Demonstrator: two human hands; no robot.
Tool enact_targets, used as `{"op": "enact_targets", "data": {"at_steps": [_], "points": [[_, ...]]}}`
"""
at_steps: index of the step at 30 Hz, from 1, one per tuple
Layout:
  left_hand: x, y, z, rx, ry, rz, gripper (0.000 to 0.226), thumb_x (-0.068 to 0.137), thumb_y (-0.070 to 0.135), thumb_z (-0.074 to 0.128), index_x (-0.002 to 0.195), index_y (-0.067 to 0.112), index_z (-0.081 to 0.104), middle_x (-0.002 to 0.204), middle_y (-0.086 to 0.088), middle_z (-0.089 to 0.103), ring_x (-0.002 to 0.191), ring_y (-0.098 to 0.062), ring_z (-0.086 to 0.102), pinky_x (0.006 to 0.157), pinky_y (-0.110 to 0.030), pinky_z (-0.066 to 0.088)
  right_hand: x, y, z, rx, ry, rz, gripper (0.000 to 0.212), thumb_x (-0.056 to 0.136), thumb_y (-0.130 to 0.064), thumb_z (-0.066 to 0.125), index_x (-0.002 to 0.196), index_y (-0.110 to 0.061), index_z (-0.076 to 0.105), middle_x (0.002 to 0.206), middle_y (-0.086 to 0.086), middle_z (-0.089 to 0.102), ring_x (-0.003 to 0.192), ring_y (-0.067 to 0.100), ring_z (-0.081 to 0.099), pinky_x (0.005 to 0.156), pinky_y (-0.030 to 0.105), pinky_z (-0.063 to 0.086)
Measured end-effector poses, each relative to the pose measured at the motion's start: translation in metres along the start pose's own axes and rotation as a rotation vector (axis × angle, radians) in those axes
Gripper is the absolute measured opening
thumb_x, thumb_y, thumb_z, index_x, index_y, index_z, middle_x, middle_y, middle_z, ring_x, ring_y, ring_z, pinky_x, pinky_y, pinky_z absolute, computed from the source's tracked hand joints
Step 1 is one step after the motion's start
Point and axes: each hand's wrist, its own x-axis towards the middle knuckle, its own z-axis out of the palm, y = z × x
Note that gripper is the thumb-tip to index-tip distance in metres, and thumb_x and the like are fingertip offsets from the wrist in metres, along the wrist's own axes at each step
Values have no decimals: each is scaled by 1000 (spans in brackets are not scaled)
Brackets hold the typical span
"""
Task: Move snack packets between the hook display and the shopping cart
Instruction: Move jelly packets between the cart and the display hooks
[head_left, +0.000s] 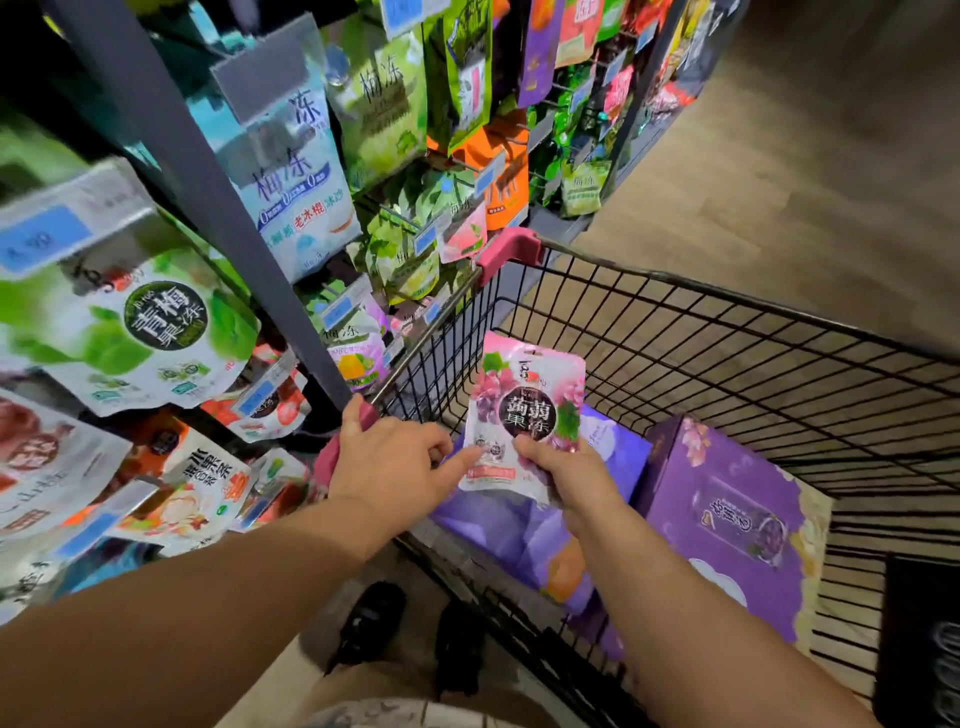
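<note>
hook display (291, 171) beside cart rim (675, 283); right fingers (531, 448) round packet (524, 410), left fingers (464, 458) touching

the black wire shopping cart (675, 332) holds a purple box (727, 519) and a purple bag (509, 530).

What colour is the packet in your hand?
The packet is pink and white with purple grapes; head view.

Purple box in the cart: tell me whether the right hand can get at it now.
Probably yes, once freed: the right hand grips the pink packet, but the purple box lies uncovered beside it.
</note>
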Motion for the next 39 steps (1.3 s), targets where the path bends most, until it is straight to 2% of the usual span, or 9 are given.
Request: {"op": "enact_targets", "data": {"at_steps": [6,10,13,15,20,24,28,34,39], "points": [[-5,-4,-12,-139,5,21,78,70,76,-10,72,24,49,71,7,60,92,-12,62,117,-46,-6,-46,-46,25,-111,-112,-141,16,74,-10,79,74,-15,63,56,3,63,41,8,41,50,24,25],[-9,-10,-17,-588,-97,-63,87,63,83,11,92,23,67,97,3,71,117,-14,55,119,-34,2,-71,-62,42,-139,-152,-209,16,83,-3,69,77,-14,60,54,3,64,38,7,44,44,21,26],[-22,-10,-46,-1142,-65,-206,37,84,57,59,94,23,69,88,11,72,96,-14,65,80,-16,49,-86,-76,64,-144,-205,-265,15,86,2,65,82,-11,60,52,-1,62,40,5,49,41,17,34],[-27,-17,-69,-1214,-1,-206,13,89,34,62,90,23,69,79,11,72,81,-11,67,65,-15,48,-94,-87,82,-140,-251,-296,14,86,2,64,85,-11,60,55,0,63,43,6,54,41,17,36],[-34,-45,-127,-1319,156,-202,14,91,25,62,91,13,69,72,9,71,61,2,66,55,-13,50,-114,-122,134,-135,-392,-392,10,91,-2,59,91,-11,58,56,-4,66,42,5,55,38,15,36],[-43,-72,-163,-1299,299,-244,21,87,38,65,99,20,67,97,-1,70,89,-19,66,76,-27,54,-126,-143,176,-160,-499,-446,25,91,-7,62,115,-4,56,69,-1,72,56,9,66,49,19,48],[-61,-93,-192,-1360,446,-214,1,92,22,61,92,23,61,78,10,63,69,-2,57,46,-5,43,-141,-159,216,-235,-562,-539,10,91,-7,63,101,-10,60,64,-2,69,57,8,63,55,19,47],[-79,-126,-225,-1358,588,-136,20,88,40,65,108,36,64,104,12,72,99,-12,67,89,-36,53,-158,-175,263,-262,-614,-674,8,88,-12,69,94,-16,65,69,-6,68,62,10,58,59,20,43],[-84,-145,-269,-1332,821,-147,37,86,40,66,119,24,60,109,4,70,101,-17,66,92,-39,52,-174,-193,298,-243,-676,-724,22,88,-10,68,109,-16,66,99,2,76,94,18,71,83,35,53]]}}
